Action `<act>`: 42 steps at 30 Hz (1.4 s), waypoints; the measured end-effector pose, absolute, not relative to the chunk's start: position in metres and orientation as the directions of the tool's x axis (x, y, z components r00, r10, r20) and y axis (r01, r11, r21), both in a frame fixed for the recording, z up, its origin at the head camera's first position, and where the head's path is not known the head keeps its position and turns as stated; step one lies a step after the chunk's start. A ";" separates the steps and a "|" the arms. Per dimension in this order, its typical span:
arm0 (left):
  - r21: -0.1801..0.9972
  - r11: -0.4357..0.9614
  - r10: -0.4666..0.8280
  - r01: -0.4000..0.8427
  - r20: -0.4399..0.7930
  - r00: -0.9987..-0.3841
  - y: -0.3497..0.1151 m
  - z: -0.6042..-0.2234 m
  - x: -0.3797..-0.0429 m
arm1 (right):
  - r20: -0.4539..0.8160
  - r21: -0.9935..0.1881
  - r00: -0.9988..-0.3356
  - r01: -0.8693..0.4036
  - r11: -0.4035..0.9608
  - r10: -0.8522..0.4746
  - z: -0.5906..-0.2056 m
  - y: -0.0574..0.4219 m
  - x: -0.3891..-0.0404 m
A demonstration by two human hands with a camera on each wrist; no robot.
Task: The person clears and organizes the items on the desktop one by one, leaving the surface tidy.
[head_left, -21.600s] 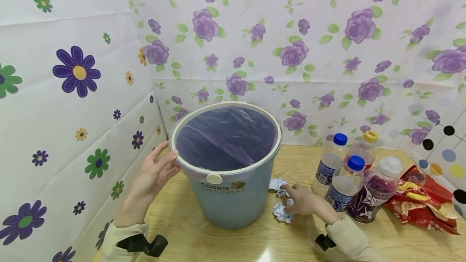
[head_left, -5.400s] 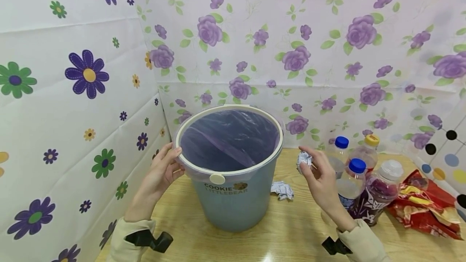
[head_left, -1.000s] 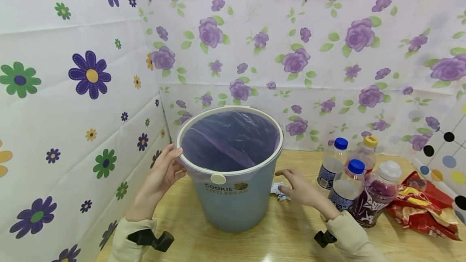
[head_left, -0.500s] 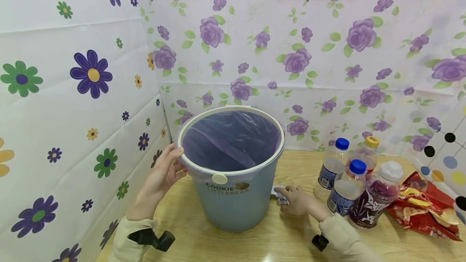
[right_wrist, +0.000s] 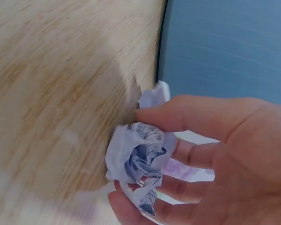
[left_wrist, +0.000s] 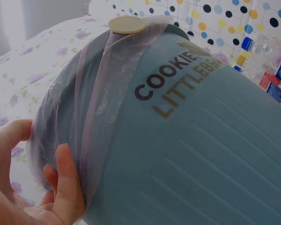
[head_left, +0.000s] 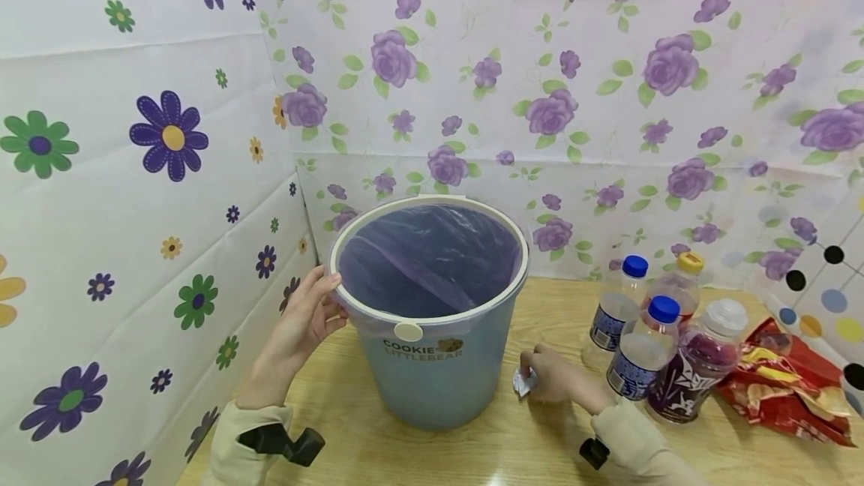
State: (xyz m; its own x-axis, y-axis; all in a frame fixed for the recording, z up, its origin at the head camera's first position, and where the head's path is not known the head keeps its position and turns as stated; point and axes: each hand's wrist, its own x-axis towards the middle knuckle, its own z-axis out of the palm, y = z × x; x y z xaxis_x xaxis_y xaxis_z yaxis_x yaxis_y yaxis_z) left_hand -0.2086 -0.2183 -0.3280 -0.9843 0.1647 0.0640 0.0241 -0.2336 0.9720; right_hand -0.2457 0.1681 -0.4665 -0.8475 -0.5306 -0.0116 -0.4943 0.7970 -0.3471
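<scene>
A blue-grey trash can (head_left: pixel 432 373) with a cream rim and a translucent purple bag lining it stands on the wooden table. My left hand (head_left: pixel 300 321) holds its rim at the left side; in the left wrist view, fingers (left_wrist: pixel 68 183) lie against the bag folded over the outside. Just right of the can, low at the tabletop, my right hand (head_left: pixel 555 375) grips a crumpled piece of printed paper (right_wrist: pixel 140 157), thumb on one side and fingers curled round the other. Most of that paper (head_left: pixel 522 383) is hidden by the hand in the head view. Inside the can only the liner shows.
To the right stand two blue-capped bottles (head_left: pixel 633 358), a yellow-capped bottle (head_left: pixel 677 280) and a white-capped bottle with purple contents (head_left: pixel 685 388). Beyond them lies a red snack bag (head_left: pixel 786 388). Flower-patterned sheets (head_left: pixel 472 96) enclose the table (head_left: pixel 324 433) at the back and left.
Crumpled papers lay beside the can earlier, and my right hand held one raised. It came back down, took hold of the remaining paper and drew it slightly nearer. The left hand stayed on the rim.
</scene>
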 end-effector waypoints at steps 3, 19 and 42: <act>0.972 -0.232 0.166 0.028 0.067 -0.984 -0.218 -0.328 -0.208 | -0.026 -0.381 -0.865 -0.455 0.805 -0.501 -0.467 0.170 -0.247; 0.971 -0.239 0.157 0.021 0.061 -0.986 -0.219 -0.327 -0.208 | 0.021 -0.417 -0.926 -0.350 0.839 -0.377 -0.468 0.178 -0.251; 0.974 -0.226 0.167 0.022 0.061 -0.984 -0.217 -0.328 -0.208 | 0.416 -0.529 -0.893 -0.389 0.754 -0.170 -0.464 0.174 -0.260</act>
